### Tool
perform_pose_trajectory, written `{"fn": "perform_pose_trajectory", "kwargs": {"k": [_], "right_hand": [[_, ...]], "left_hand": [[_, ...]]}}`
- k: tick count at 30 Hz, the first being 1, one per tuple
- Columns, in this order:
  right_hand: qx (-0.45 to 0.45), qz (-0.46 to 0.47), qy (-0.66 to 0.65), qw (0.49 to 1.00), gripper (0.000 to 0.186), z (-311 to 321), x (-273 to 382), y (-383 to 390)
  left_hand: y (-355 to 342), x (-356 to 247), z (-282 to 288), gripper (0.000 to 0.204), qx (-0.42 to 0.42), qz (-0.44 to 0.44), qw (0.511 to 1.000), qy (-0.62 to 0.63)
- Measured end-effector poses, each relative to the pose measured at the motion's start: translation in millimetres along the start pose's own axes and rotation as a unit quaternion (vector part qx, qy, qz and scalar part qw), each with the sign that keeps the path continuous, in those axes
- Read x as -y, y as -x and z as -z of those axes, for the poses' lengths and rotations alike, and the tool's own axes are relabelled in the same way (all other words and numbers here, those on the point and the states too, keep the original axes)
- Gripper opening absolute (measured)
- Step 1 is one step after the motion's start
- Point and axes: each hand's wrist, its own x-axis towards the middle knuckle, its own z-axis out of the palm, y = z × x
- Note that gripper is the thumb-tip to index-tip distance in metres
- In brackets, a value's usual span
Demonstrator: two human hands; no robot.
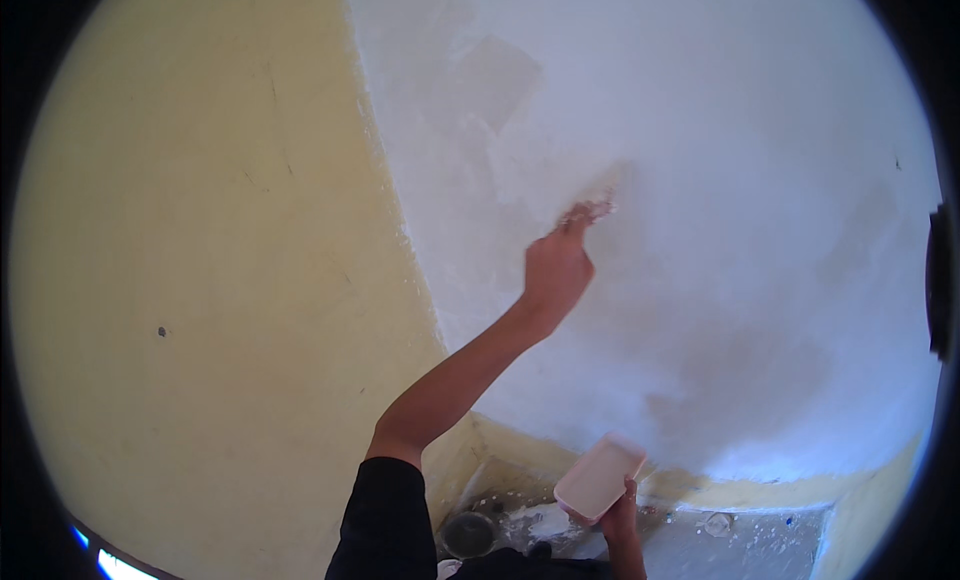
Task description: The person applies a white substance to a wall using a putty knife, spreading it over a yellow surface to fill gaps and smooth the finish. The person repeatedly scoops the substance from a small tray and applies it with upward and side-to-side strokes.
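One pale tray (600, 475) sits left of the right grip (619, 510), which clasps its edge.

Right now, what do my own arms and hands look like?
Your left arm has a short, plain black sleeve ending just above the elbow. Your left hand and right hand are ungloved; the right forearm shows bare.

Unfinished room, patchy white wall (720, 230), yellow wall (220, 250) (scuffed), spattered floor (745, 555)
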Motion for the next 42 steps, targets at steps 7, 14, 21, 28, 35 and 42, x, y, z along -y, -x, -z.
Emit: {"fn": "perform_pose_trajectory", "kwargs": {"k": [7,14,21,28,35,42], "right_hand": [[-0.031,0.000,0.028,0.999,0.055,0.3,0.0,12.4],[0.004,0.010,0.006,1.000,0.052,7.4,6.5,8.9],[0.000,0.002,-0.017,1.000,0.053,3.5,6.1,13.2],[-0.014,0.021,0.024,0.999,0.056,-11.4,-16.5,25.7],[0.010,0.008,0.018,1.000,0.053,-18.5,-18.1,11.5],[-0.017,0.021,0.020,0.999,0.051,-29.3,-1.3,18.7]], "left_hand": [[-28.9,87.3,-5.3,0.056,-0.124,0.019,0.966,-0.225],[101.0,30.4,-36.1,0.049,0.018,-0.051,0.996,-0.069],[-2.1,106.8,51.5,0.029,-0.227,0.305,0.910,-0.169],[-63.1,63.9,21.4,0.044,-0.136,0.298,0.940,-0.094],[16.4,-2.0,1.9,0.057,-0.017,0.068,0.997,0.022],[-58.9,110.0,45.6,0.057,-0.230,0.094,0.952,-0.178]]}}
